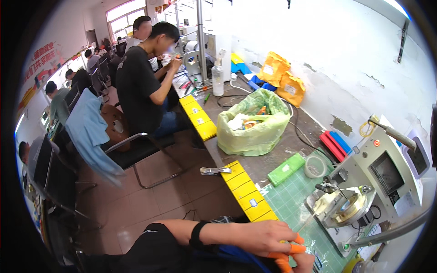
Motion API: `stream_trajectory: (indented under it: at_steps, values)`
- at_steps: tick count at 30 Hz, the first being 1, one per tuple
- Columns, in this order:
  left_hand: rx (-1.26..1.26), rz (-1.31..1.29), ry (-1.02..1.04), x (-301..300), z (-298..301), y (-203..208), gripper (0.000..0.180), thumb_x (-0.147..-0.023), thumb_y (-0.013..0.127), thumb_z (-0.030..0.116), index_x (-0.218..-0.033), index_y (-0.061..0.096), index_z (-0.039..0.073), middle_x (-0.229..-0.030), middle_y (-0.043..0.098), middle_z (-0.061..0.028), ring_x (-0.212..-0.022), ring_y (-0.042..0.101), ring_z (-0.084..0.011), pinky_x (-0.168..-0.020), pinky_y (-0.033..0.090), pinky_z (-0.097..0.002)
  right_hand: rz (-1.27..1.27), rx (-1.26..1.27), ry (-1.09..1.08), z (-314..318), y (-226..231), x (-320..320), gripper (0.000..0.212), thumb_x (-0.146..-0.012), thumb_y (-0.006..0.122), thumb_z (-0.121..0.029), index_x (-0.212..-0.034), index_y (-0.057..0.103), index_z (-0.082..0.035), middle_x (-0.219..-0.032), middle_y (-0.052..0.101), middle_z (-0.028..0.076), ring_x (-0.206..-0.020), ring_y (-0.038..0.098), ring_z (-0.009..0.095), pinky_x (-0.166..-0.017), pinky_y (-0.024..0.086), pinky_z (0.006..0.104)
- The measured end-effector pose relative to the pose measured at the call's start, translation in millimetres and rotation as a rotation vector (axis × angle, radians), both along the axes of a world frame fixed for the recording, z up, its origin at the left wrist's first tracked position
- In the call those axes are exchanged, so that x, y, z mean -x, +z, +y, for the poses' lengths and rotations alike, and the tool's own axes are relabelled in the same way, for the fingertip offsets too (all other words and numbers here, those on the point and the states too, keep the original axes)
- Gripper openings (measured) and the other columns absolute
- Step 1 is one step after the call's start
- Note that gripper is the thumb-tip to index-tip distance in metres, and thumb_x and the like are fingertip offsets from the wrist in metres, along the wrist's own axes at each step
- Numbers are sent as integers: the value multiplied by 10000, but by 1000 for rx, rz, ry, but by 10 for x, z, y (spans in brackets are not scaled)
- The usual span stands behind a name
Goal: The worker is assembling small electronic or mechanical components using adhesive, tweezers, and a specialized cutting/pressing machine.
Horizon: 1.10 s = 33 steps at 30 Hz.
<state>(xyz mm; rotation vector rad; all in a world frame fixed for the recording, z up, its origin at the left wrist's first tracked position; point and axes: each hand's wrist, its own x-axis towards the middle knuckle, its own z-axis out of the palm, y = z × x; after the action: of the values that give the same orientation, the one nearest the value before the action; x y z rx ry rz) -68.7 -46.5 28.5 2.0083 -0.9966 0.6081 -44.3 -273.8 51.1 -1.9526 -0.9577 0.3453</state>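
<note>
My left hand (pixel 266 237) reaches in from the lower left over the near edge of the green cutting mat (pixel 291 200). Orange finger covers sit on its bent fingertips, and a black band (pixel 197 234) circles the wrist. My right hand (pixel 304 262) is at the bottom edge, partly cut off, its fingers close against the left ones. Both hands look closed together, but whatever lies between the fingers is hidden. Thin dark tools (pixel 317 261) lie beside the right hand. To the right stands a bench machine (pixel 384 170) with a round cream-coloured wheel (pixel 349 210).
A green bag-lined bin (pixel 250 136) stands on the bench, near a green block (pixel 287 169) and a clear cup (pixel 315 167). Yellow strips (pixel 248 191) line the bench edge, with a metal clamp (pixel 215 171). Red and blue trays (pixel 334 145) lean behind. A co-worker (pixel 141 86) sits further along.
</note>
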Motion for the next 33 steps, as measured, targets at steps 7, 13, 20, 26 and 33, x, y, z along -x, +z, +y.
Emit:
stream_trajectory:
  at_steps: [7, 13, 20, 26, 33]
  values:
    - [-59, -182, -52, -334, 55, 249, 236, -916, 714, 211, -1096, 674, 64, -998, 603, -82, -753, 612, -243, -655, 484, -381, 97, -132, -112, -141, 197, -299, 328, -904, 776, -148, -1174, 695, 19, -1008, 741, 193, -903, 727, 345, -805, 547, 389]
    - [-388, -80, -96, -475, 129, 264, 168, -932, 642, 243, -920, 577, 88, -878, 556, -72, -739, 638, -234, -637, 465, -397, -59, -110, -82, -11, 275, -458, 324, -858, 829, -123, -1126, 711, 14, -988, 743, 173, -903, 726, 302, -814, 546, 372]
    - [-337, 0, -129, -512, 99, 202, 208, -926, 655, 267, -879, 545, 96, -807, 543, -101, -703, 630, -287, -613, 466, -426, -54, -127, -67, 15, 324, -483, 308, -827, 847, -64, -1096, 719, 12, -943, 748, 147, -808, 722, 235, -736, 549, 322]
    - [-328, 90, -201, -525, -43, 108, 196, -906, 680, 247, -938, 563, 93, -853, 548, -116, -710, 628, -335, -602, 500, -453, -66, -69, -29, -6, 243, -423, 363, -756, 926, -109, -1042, 728, -6, -901, 745, 145, -761, 714, 215, -680, 549, 310]
    - [-301, 81, -271, -597, 62, 189, 265, -850, 651, 103, -1104, 594, 54, -920, 541, -112, -752, 598, -311, -662, 472, -415, -54, -138, -49, -121, 233, -424, 311, -831, 851, -92, -1110, 736, -14, -930, 748, 168, -798, 729, 254, -710, 553, 332]
